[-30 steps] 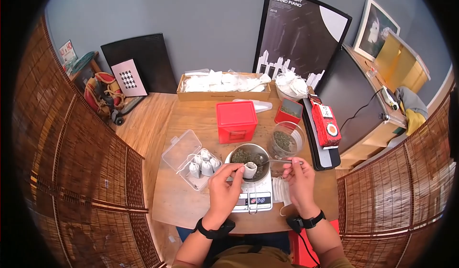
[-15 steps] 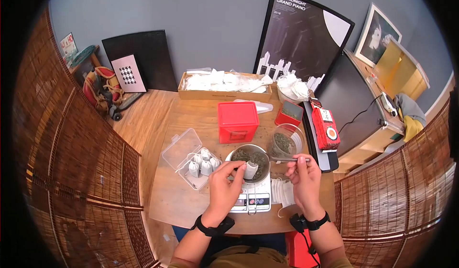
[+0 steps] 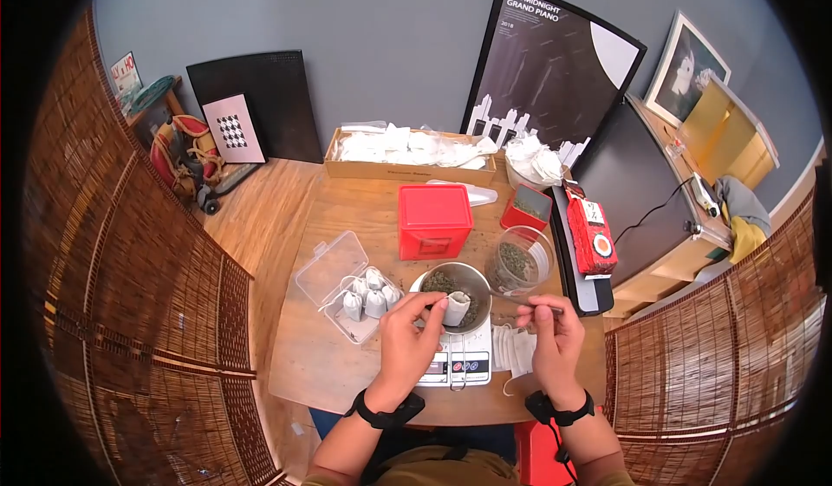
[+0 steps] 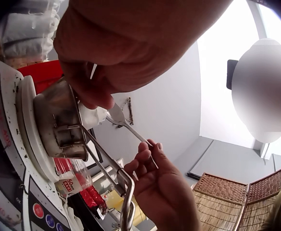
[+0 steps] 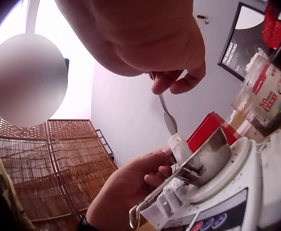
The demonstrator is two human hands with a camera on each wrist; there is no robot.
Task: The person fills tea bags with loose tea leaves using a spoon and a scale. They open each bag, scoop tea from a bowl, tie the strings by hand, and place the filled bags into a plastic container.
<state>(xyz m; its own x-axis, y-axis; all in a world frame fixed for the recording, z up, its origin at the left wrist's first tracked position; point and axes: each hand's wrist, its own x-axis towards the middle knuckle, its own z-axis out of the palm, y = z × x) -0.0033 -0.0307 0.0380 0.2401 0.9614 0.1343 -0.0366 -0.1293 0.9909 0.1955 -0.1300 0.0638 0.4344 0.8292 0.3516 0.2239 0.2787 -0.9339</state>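
The left hand (image 3: 407, 343) pinches a small white bag (image 3: 457, 309) by its edge, holding it over a metal pan (image 3: 475, 278) of dried leaves. That pan sits on a white scale (image 3: 477, 366). The right hand (image 3: 556, 339) holds a spoon (image 3: 523, 300) by its handle. In the right wrist view the spoon's bowl (image 5: 170, 123) points down at the mouth of the bag (image 5: 179, 150). The left wrist view has the spoon's bowl (image 4: 116, 114) close beside the bag (image 4: 91, 116).
Left of the scale, a clear box (image 3: 354, 333) holds several filled bags. Behind stand a red canister (image 3: 434, 223), a plastic cup of leaves (image 3: 520, 262) and a cardboard box (image 3: 407, 172). Flat white bags (image 3: 513, 349) lie right of the scale.
The right hand has shifted slightly right and down, with the spoon now slanting down towards it. The bag has stood more upright since the earliest frame, still in the left hand's pinch.
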